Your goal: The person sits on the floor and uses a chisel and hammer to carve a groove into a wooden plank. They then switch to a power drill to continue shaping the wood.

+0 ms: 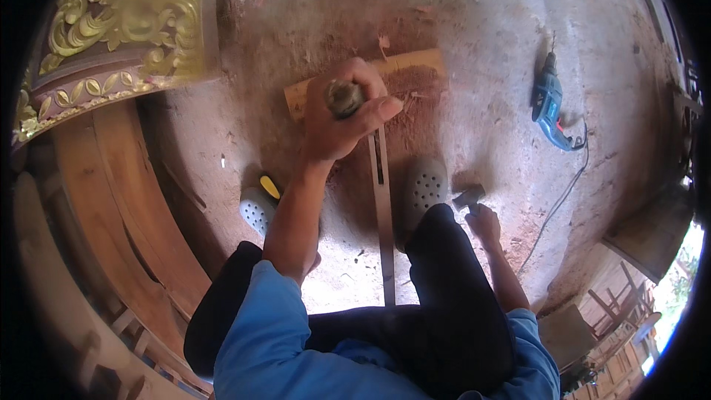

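Observation:
My left hand [344, 115] is closed around an upright tool handle [342, 95], seen end-on; its lower part is hidden by the hand. Beneath it a long narrow wood strip [385, 237] with a slot cut in it runs down between my legs, its upper end near a wooden board [421, 67] with shavings on it. Low beside my grey right clog [428, 185], my right hand [485, 226] grips a hammer [468, 197]. A yellow-handled tool [269, 186] lies by my left clog.
A blue corded drill [548, 111] lies on the dusty floor [489, 67] to the right. Carved gilded panelling [118, 22] stands upper left, above long planks [126, 207]. Wooden furniture pieces [618, 311] are at the lower right.

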Tool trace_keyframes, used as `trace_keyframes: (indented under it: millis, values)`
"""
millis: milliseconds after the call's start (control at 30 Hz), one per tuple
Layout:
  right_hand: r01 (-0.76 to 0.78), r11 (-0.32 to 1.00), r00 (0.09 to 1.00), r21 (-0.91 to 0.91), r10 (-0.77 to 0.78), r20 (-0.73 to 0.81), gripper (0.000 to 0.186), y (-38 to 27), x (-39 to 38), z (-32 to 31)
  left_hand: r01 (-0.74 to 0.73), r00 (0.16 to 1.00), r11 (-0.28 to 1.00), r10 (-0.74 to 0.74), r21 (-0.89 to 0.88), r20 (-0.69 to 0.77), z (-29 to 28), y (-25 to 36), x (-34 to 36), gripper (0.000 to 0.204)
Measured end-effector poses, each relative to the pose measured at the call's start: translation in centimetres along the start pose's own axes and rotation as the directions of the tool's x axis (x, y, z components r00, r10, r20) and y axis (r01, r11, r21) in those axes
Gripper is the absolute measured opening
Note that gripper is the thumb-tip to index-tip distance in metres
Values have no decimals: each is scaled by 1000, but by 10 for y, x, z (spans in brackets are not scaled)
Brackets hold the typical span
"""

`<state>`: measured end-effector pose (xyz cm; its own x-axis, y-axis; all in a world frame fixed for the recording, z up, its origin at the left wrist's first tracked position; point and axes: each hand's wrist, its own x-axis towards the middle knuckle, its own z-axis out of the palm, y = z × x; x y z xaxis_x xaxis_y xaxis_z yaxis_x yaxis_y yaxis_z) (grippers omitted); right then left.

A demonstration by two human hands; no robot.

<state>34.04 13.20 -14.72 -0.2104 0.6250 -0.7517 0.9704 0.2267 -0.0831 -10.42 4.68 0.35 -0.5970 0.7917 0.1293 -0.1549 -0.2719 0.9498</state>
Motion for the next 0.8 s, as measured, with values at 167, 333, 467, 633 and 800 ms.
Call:
trace_keyframes:
  millis: [167, 333, 467, 633, 800]
  values:
    - [-10, 1000, 1000, -5, 10, 12, 29, 2, 4, 0, -100, 985, 943, 49, 318, 164, 3, -27, 3, 23]
    - [15, 1000, 1000, -23, -14, 28, 29, 13, 11, 8, 256, 950, 845, -309, 469, 39, -4, -52, -3, 20]
    - [115, 988, 993, -101, -114, 23, 32, 24, 19, 15, -53, 996, 953, 27, 297, 90, -4, -51, -10, 22]
    - [73, 997, 997, -1, -73, 24, 32, 26, 19, 17, 0, 984, 931, -65, 366, 165, -4, -40, -6, 22]
    - [24, 998, 996, -65, -18, 82, 33, 16, 16, 11, -280, 940, 881, 171, 382, 295, -9, -34, -8, 20]
